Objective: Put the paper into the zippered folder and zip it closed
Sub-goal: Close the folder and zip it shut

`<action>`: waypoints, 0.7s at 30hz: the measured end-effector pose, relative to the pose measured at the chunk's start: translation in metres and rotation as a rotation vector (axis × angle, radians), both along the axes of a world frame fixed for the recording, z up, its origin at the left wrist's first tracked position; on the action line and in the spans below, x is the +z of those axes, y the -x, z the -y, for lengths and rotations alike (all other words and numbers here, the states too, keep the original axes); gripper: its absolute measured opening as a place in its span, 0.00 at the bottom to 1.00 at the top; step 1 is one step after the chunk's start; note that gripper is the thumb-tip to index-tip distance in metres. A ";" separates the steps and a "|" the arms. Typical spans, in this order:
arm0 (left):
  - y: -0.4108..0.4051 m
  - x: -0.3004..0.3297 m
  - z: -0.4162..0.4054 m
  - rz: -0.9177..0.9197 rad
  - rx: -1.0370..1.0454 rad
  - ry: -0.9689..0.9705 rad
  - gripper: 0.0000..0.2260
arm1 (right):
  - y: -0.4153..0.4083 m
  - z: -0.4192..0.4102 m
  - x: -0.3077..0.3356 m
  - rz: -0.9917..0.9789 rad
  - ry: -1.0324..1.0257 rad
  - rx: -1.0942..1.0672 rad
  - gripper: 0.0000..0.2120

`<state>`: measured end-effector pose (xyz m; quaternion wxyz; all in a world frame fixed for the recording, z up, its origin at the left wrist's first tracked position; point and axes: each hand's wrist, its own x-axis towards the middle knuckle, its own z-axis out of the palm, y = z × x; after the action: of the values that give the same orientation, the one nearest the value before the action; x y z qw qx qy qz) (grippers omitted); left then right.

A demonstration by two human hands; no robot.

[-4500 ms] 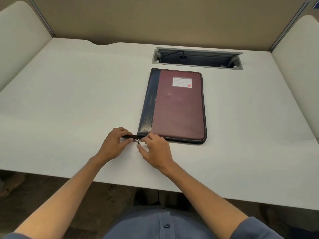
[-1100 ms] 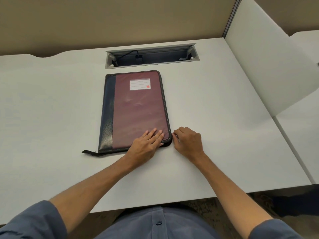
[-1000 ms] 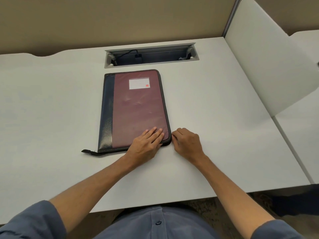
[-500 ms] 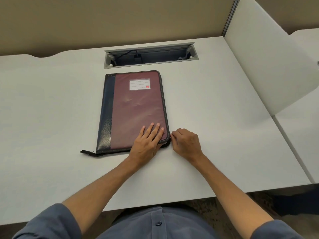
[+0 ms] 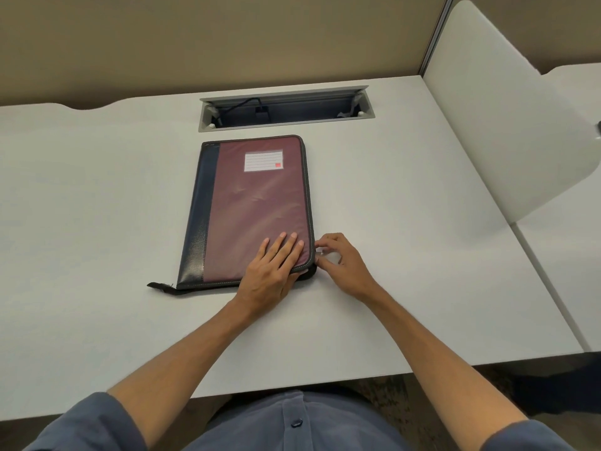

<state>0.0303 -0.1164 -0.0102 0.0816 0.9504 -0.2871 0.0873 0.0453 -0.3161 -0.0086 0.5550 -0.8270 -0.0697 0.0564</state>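
Pressing flat on the near right corner of the maroon zippered folder (image 5: 257, 209), my left hand (image 5: 273, 271) lies with fingers together and extended. My right hand (image 5: 341, 265) pinches the small metal zipper pull (image 5: 318, 253) at the folder's right edge. The folder lies closed on the white desk (image 5: 97, 222), toward its back edge, just before the cable tray (image 5: 286, 107).

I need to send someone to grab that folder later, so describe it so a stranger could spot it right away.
On the white desk, just in front of the grey cable slot at the back edge, lies a flat rectangular maroon zippered folder. It has a dark navy leather-look spine strip along its left side and a white lined label with a small red square near the top.
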 end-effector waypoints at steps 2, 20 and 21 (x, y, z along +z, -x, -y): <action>-0.001 0.001 -0.001 0.005 0.001 0.019 0.23 | -0.001 -0.001 0.004 -0.053 -0.047 0.008 0.10; 0.000 0.009 -0.006 -0.002 -0.007 0.048 0.24 | 0.001 -0.006 0.009 -0.070 -0.142 0.083 0.14; 0.000 0.010 -0.006 -0.005 -0.008 0.042 0.23 | 0.000 -0.006 0.009 -0.085 -0.167 0.100 0.15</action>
<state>0.0305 -0.1103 -0.0002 0.1029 0.9476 -0.2887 0.0905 0.0453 -0.3097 0.0003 0.6208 -0.7704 -0.0914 0.1131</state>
